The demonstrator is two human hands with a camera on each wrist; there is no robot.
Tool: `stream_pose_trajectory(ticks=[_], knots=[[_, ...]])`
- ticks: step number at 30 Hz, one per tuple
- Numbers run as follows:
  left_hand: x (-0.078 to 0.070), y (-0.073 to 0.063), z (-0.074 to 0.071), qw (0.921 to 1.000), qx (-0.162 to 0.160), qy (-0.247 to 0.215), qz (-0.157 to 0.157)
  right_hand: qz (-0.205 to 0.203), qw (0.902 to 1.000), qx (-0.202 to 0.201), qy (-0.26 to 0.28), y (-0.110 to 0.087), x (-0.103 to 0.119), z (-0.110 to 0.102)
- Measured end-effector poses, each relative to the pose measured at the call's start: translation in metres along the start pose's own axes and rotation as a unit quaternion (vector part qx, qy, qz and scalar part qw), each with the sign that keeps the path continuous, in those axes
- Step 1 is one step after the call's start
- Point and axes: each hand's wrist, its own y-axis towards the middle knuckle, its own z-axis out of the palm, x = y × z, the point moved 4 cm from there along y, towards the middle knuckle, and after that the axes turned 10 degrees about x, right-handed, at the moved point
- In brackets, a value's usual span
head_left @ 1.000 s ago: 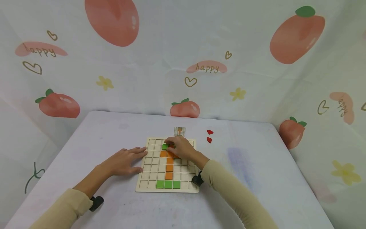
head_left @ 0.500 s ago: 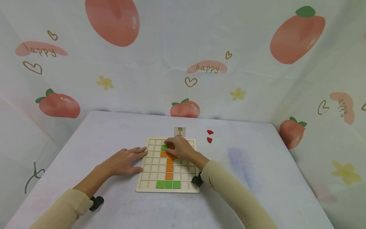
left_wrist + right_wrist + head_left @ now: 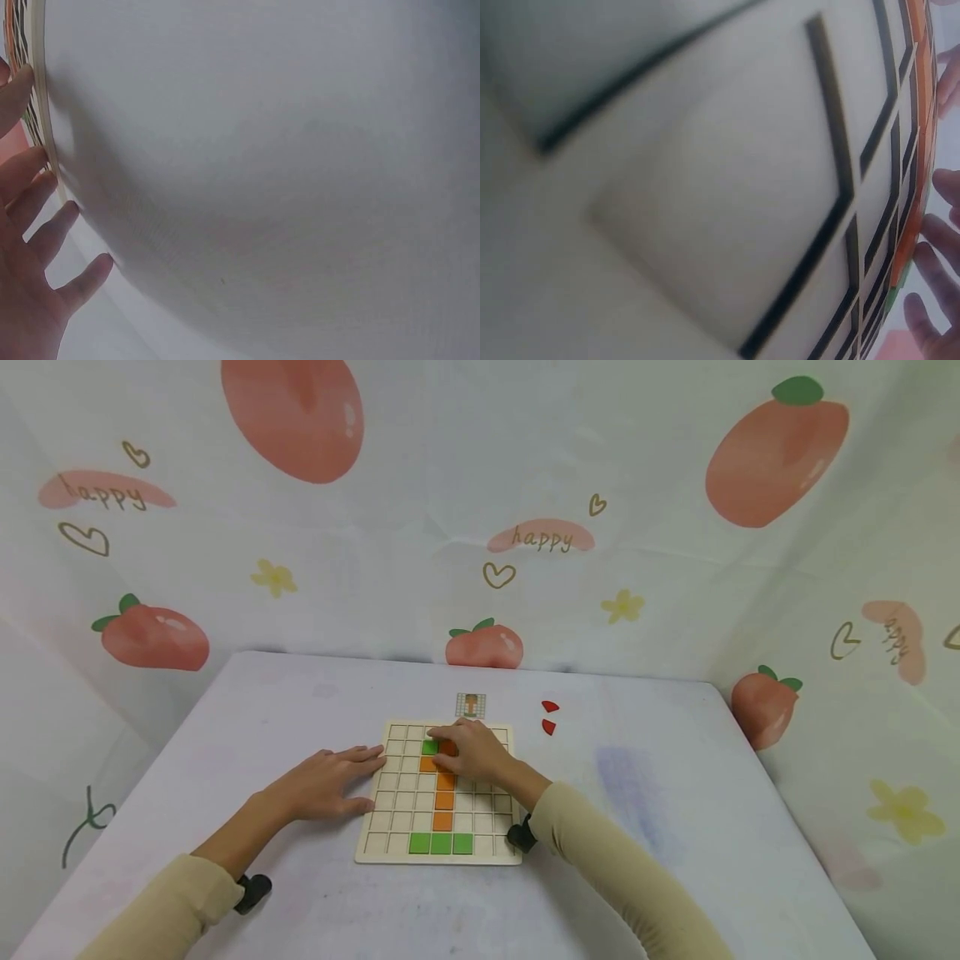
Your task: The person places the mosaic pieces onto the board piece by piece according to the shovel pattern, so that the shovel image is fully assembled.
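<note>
A pale wooden grid board [image 3: 405, 822] lies on the table, with orange tiles [image 3: 445, 800] in a column and a green row [image 3: 441, 843] near its front edge. My left hand [image 3: 322, 785] rests at the board's left edge, fingers spread; in the left wrist view its fingertips [image 3: 71, 206] touch that edge. My right hand [image 3: 480, 752] is over the board's far part, thumb and fingertips apart around a green tile [image 3: 430, 747] and a darker orange tile [image 3: 447, 748]. Its palm hides some squares. In the right wrist view, fingers [image 3: 930, 262] are beside the tiles.
A small picture card [image 3: 471, 705] lies just behind the board. Two red wedge-shaped pieces [image 3: 550, 706] are at its right. A black wrist camera [image 3: 255, 893] is strapped below the left sleeve, and a printed cloth hangs behind the table.
The right hand's fingers have spread slightly, and the green tile beside them has shifted a little left and now lies flat. More of the darker orange tile shows. The left hand has stayed put.
</note>
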Motion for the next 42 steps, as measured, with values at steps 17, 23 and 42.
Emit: stream_pose_trajectory(ticks=[17,23,42], knots=[[0.003,0.0,0.003,1.0,-0.003,0.009,0.001,0.071,0.9963,-0.025,0.042,-0.032,-0.046,-0.028],[0.002,0.0,0.003,1.0,-0.003,0.006,0.0,0.098,0.9926,-0.063,0.033,-0.062,-0.084,-0.04],[0.002,0.0,0.003,0.9999,-0.007,0.008,0.003,0.148,0.9847,-0.08,0.045,-0.095,-0.135,-0.041]])
